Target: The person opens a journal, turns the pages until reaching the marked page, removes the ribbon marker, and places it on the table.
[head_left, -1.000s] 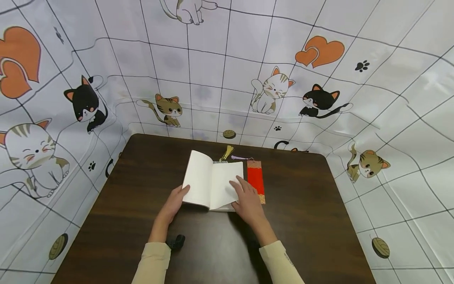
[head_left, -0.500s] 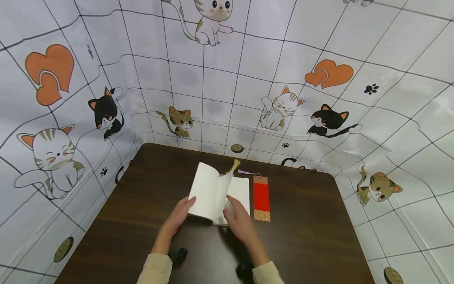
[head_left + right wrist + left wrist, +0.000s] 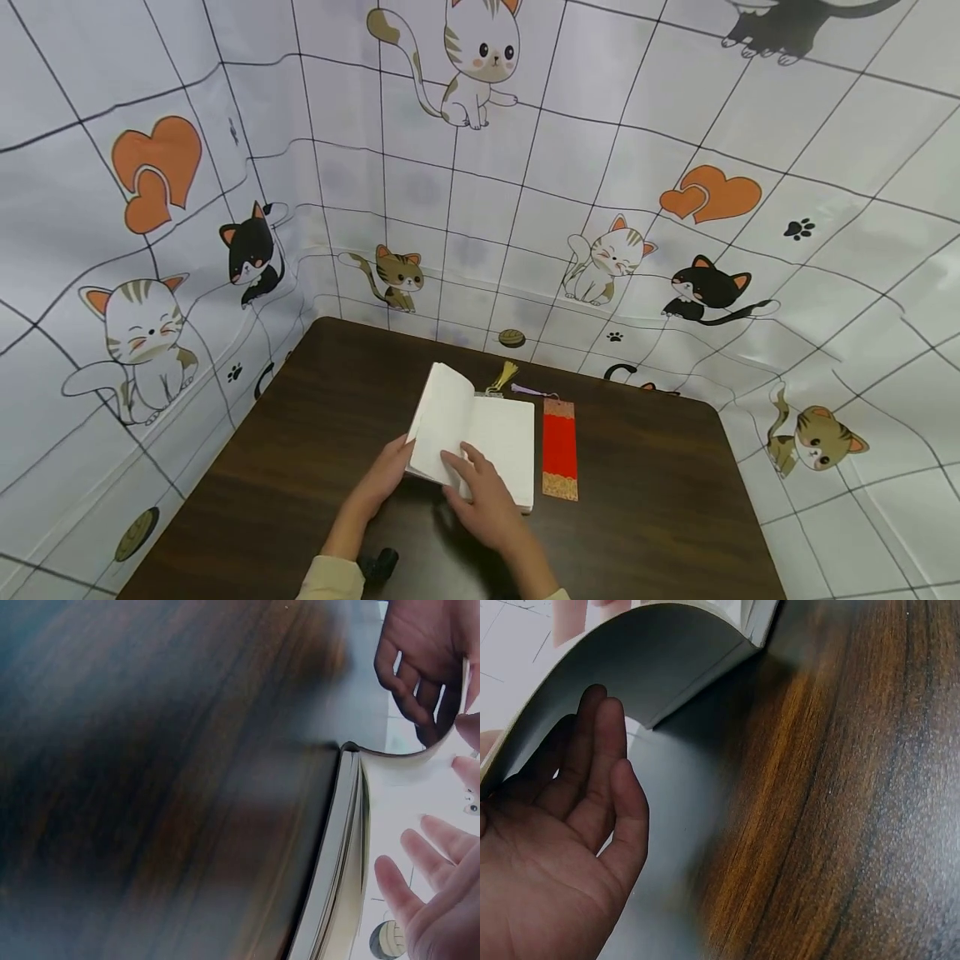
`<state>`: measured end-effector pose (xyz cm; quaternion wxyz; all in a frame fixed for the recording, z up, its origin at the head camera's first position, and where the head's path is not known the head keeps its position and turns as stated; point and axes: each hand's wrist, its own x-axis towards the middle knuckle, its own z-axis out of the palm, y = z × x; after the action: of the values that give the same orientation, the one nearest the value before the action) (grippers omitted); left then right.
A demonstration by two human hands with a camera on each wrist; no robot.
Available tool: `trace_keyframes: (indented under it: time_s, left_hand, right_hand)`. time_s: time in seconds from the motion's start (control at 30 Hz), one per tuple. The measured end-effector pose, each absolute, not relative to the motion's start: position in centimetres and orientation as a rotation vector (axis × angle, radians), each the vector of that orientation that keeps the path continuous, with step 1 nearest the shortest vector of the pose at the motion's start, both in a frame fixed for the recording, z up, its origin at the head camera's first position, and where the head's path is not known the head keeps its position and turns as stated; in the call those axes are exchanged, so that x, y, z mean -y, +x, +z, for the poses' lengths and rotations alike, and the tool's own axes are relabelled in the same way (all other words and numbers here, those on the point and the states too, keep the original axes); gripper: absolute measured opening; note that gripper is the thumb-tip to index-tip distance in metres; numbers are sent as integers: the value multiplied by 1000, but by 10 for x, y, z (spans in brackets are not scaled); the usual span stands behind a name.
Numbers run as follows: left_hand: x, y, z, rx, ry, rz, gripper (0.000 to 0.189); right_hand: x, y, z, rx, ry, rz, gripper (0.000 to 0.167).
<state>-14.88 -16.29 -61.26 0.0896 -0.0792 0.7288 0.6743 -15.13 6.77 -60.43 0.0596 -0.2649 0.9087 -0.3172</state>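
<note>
An open notebook [image 3: 512, 446] with blank pages lies on the dark wooden table [image 3: 637, 500], its left side lifted and curved. My left hand [image 3: 386, 473] holds that raised side at its outer edge, and in the left wrist view the fingers [image 3: 609, 724] extend beneath the dark cover [image 3: 660, 656]. My right hand [image 3: 486, 507] is over the left page near the fold, fingers spread and fairly straight. In the right wrist view its fingers [image 3: 397, 889] are beside the page; whether every fingertip touches it I cannot tell.
A red bookmark [image 3: 559, 446] with gold patterned ends and a purple tassel [image 3: 531, 390] lies right of the notebook. Behind the notebook, a yellow tassel [image 3: 507, 375] sticks out beside a small metallic piece [image 3: 491, 394]. A cat-print sheet [image 3: 450, 217] surrounds the table's back and sides.
My right hand has moved from the right page across to the left page, and the leaf it was turning now lies on the left. My left hand keeps its hold. The head view has shifted.
</note>
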Motion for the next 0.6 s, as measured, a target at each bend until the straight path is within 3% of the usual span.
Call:
trace_keyframes:
  time_s: [0.23, 0.6]
  left_hand:
    - [172, -147, -617, -2154, -255, 1984, 80]
    - [167, -152, -612, -2135, -175, 2024, 61]
  right_hand:
    - [-60, -147, -609, -2804, -871, -868, 52]
    - [-63, -151, -592, -2853, -768, -960, 53]
